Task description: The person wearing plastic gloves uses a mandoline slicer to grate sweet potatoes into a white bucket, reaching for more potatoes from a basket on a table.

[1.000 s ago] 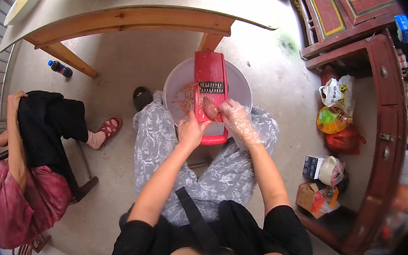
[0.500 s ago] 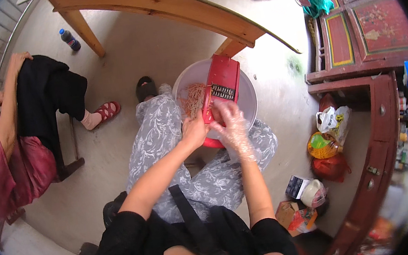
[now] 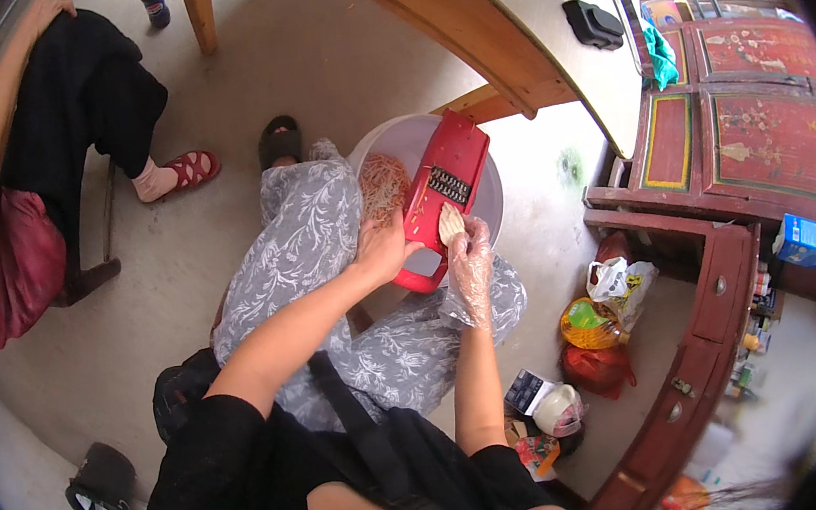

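A red grater (image 3: 461,148) with a metal blade panel lies slanted across a pale round basin (image 3: 491,185) between my knees. My left hand (image 3: 382,250) is closed around the left edge of its lower end. In a clear plastic glove, my right hand (image 3: 472,253) pinches a pale, whitish vegetable piece (image 3: 451,224) against the grater, just below the blades. I cannot tell which vegetable it is. Thin orange-pink shreds (image 3: 382,185) are heaped in the basin's left side, and a few small bits stick to the grater.
A wooden table (image 3: 463,27) stands ahead, its leg close to the basin. At left sits another person in black trousers (image 3: 74,102). A dark bottle (image 3: 155,4) stands on the floor. To the right are a red cabinet (image 3: 763,104) and bags beside an oil bottle (image 3: 592,323).
My right hand has drawn back from the blades toward the grater's lower end, and the pale piece now shows. My left hand keeps its hold. The whole view has shifted.
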`<state>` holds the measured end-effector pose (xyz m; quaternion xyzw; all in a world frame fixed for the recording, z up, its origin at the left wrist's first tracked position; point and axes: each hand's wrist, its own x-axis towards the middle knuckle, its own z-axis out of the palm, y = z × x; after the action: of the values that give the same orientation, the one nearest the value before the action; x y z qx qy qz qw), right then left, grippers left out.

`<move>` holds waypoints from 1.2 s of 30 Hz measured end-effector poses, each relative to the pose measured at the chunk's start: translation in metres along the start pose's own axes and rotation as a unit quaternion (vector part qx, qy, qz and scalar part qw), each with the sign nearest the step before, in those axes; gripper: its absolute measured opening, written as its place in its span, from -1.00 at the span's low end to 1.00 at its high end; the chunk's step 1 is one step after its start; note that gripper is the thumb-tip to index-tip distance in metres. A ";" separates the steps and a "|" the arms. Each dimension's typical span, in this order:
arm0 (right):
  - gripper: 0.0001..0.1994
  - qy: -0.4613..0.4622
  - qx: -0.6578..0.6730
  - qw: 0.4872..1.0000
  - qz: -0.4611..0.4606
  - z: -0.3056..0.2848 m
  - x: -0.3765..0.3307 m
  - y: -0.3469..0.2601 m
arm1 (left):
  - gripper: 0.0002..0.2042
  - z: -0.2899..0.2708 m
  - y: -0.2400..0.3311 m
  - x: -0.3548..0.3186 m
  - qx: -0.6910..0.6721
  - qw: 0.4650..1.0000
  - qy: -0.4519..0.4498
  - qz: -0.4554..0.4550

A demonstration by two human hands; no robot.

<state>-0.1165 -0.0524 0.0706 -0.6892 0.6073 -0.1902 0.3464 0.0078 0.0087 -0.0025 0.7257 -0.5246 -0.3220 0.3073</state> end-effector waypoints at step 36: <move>-0.75 0.045 -0.372 0.919 -0.118 0.030 0.055 -0.023 | -0.29 0.001 -0.001 -0.001 -0.031 0.999 -0.019 -0.007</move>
<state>-0.0690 -0.0979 0.0575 -0.8259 0.5634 -0.0211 0.0120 0.0070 0.0100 -0.0036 0.7130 -0.5150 -0.3543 0.3175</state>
